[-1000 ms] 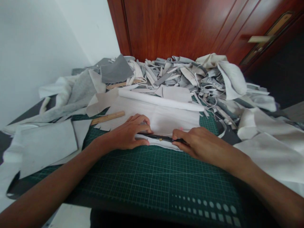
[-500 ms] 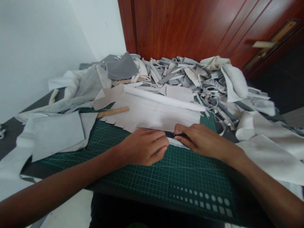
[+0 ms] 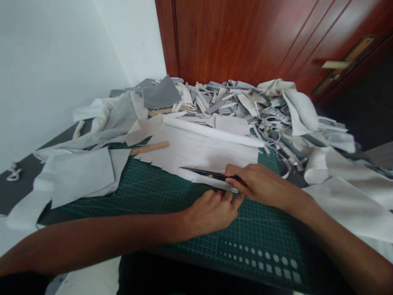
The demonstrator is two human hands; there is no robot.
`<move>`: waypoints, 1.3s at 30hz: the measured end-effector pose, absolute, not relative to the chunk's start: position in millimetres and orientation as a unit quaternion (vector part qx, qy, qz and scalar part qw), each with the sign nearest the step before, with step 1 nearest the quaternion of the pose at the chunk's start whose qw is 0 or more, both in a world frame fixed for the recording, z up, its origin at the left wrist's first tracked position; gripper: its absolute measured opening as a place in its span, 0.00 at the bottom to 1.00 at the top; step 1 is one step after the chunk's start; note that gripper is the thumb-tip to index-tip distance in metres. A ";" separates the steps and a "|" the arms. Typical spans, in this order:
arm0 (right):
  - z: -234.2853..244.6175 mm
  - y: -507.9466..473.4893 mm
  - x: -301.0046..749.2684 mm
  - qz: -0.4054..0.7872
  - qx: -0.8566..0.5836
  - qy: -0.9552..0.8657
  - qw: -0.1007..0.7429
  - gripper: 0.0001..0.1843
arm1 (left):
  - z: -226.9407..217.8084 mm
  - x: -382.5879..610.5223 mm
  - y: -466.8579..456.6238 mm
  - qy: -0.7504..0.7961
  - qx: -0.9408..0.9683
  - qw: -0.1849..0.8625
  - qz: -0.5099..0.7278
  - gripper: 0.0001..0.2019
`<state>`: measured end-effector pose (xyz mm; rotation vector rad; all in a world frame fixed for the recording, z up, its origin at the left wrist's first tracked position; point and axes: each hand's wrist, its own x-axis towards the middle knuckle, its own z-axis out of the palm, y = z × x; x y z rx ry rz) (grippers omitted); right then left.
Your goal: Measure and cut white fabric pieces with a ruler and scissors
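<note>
A white sheet of fabric (image 3: 196, 149) lies over a green cutting mat (image 3: 172, 196), its near left edge notched with several short cuts. My right hand (image 3: 256, 180) is wrapped round the handles of black scissors (image 3: 210, 175). Their blades point left over the near part of the sheet, and a gold screw shows at the pivot. Just below the scissors, my left hand (image 3: 216, 209) has curled fingers, with the fingertips at the sheet's near edge beside my right hand. The fingertips appear to pinch that edge.
A wooden ruler (image 3: 153, 147) lies partly under fabric on the left. A white roll (image 3: 211, 132) crosses the sheet's far part. Grey and white scraps (image 3: 233, 96) are heaped along the back, below a red-brown door (image 3: 245, 41). Larger pieces lie left (image 3: 82, 172) and right (image 3: 346, 200).
My left hand has moved right and toward me, from over the blades to the sheet's near edge. The scissors blades now show uncovered. My right hand has stayed nearly in place.
</note>
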<state>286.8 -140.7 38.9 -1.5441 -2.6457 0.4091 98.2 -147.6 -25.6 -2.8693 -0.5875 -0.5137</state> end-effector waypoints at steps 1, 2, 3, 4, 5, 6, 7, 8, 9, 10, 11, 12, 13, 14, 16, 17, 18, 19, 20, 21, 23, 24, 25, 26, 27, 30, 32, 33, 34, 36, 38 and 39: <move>38.0 -140.2 287.5 0.129 -0.497 -0.857 0.028 0.11 | -25.7 97.5 -148.4 -0.205 -0.961 0.086 -0.166 0.13; 37.1 -139.9 288.2 0.127 -0.496 -0.858 0.029 0.10 | -25.8 97.3 -148.9 -0.214 -0.960 0.088 -0.158 0.13; 36.2 -139.8 288.6 0.127 -0.496 -0.859 0.031 0.10 | -25.8 97.8 -148.8 -0.220 -0.960 0.090 -0.150 0.13; 35.5 -139.9 288.9 0.127 -0.497 -0.858 0.032 0.10 | -25.6 98.8 -148.2 -0.218 -0.961 0.092 -0.144 0.12; 34.8 -140.3 288.9 0.127 -0.499 -0.857 0.034 0.10 | -25.1 100.2 -147.1 -0.209 -0.964 0.093 -0.139 0.11; 34.1 -140.7 288.7 0.126 -0.500 -0.856 0.037 0.09 | -24.5 101.6 -145.6 -0.195 -0.967 0.093 -0.133 0.10; 33.5 -141.2 288.4 0.124 -0.501 -0.856 0.038 0.09 | -23.6 103.1 -143.8 -0.181 -0.971 0.091 -0.128 0.09; 33.0 -141.7 288.0 0.120 -0.501 -0.856 0.040 0.09 | -22.6 104.3 -142.1 -0.166 -0.974 0.090 -0.122 0.08; 32.4 -142.1 287.7 0.117 -0.500 -0.857 0.042 0.09 | -21.7 105.3 -140.4 -0.154 -0.977 0.090 -0.116 0.08; 32.0 -142.3 287.5 0.115 -0.499 -0.858 0.043 0.09 | -20.9 106.1 -139.0 -0.146 -0.979 0.090 -0.109 0.08; 31.8 -142.4 287.3 0.116 -0.499 -0.858 0.044 0.09 | -20.3 106.8 -137.8 -0.142 -0.980 0.090 -0.104 0.08; 31.8 -142.3 287.3 0.121 -0.498 -0.858 0.045 0.09 | -20.1 107.3 -136.9 -0.138 -0.981 0.088 -0.102 0.09; 32.3 -142.0 287.4 0.129 -0.498 -0.856 0.047 0.09 | -20.4 107.9 -136.2 -0.135 -0.982 0.082 -0.102 0.09; 33.1 -141.7 287.5 0.139 -0.498 -0.854 0.049 0.09 | -21.1 108.4 -135.5 -0.133 -0.983 0.074 -0.103 0.09; 36.2 -141.1 287.5 0.158 -0.499 -0.851 0.050 0.10 | -23.5 109.6 -134.4 -0.129 -0.984 0.059 -0.108 0.09; 38.2 -140.8 287.4 0.161 -0.499 -0.850 0.051 0.11 | -24.9 110.2 -134.0 -0.128 -0.984 0.054 -0.111 0.09; 40.5 -140.6 287.2 0.162 -0.500 -0.849 0.052 0.11 | -26.2 110.8 -133.7 -0.128 -0.984 0.053 -0.113 0.09; 42.8 -140.5 286.8 0.163 -0.501 -0.848 0.053 0.11 | -27.3 111.3 -133.7 -0.128 -0.984 0.054 -0.116 0.09; 44.9 -140.4 286.3 0.164 -0.503 -0.847 0.053 0.12 | -28.0 111.6 -134.0 -0.127 -0.983 0.057 -0.116 0.09; 46.7 -140.4 285.8 0.166 -0.506 -0.845 0.053 0.12 | -28.2 111.9 -134.6 -0.127 -0.983 0.060 -0.115 0.09; 49.1 -140.3 285.0 0.175 -0.511 -0.840 0.053 0.12 | -27.6 111.8 -137.1 -0.125 -0.984 0.068 -0.108 0.08; 49.7 -140.2 284.7 0.181 -0.512 -0.838 0.053 0.12 | -27.0 111.3 -138.7 -0.126 -0.983 0.072 -0.108 0.08; 49.9 -140.2 284.7 0.186 -0.513 -0.836 0.052 0.12 | -26.4 110.6 -140.3 -0.133 -0.982 0.077 -0.112 0.07; 49.9 -140.1 284.9 0.191 -0.513 -0.835 0.051 0.13 | -25.7 109.3 -141.8 -0.143 -0.979 0.083 -0.120 0.08; 49.7 -139.9 285.2 0.194 -0.512 -0.835 0.049 0.13 | -25.1 107.6 -142.9 -0.153 -0.975 0.089 -0.131 0.10; 49.6 -139.4 286.7 0.179 -0.509 -0.841 0.045 0.14 | -22.7 99.9 -142.5 -0.167 -0.969 0.108 -0.147 0.11; 50.5 -138.7 287.6 0.158 -0.509 -0.845 0.041 0.14 | -20.5 94.6 -139.4 -0.162 -0.971 0.110 -0.139 0.10; 51.2 -138.2 287.9 0.150 -0.508 -0.847 0.039 0.14 | -19.5 92.7 -137.4 -0.161 -0.972 0.106 -0.133 0.09; 51.9 -137.8 288.3 0.143 -0.507 -0.849 0.037 0.14 | -18.6 91.5 -135.6 -0.161 -0.973 0.100 -0.128 0.07; 53.1 -136.7 288.9 0.133 -0.503 -0.853 0.037 0.14 | -17.7 91.5 -132.9 -0.162 -0.975 0.093 -0.119 0.06; 53.4 -135.8 289.4 0.127 -0.501 -0.855 0.041 0.15 | -17.5 93.4 -132.3 -0.167 -0.974 0.097 -0.117 0.07; 53.2 -135.5 289.6 0.127 -0.500 -0.855 0.042 0.15 | -17.5 94.7 -132.8 -0.169 -0.973 0.101 -0.117 0.07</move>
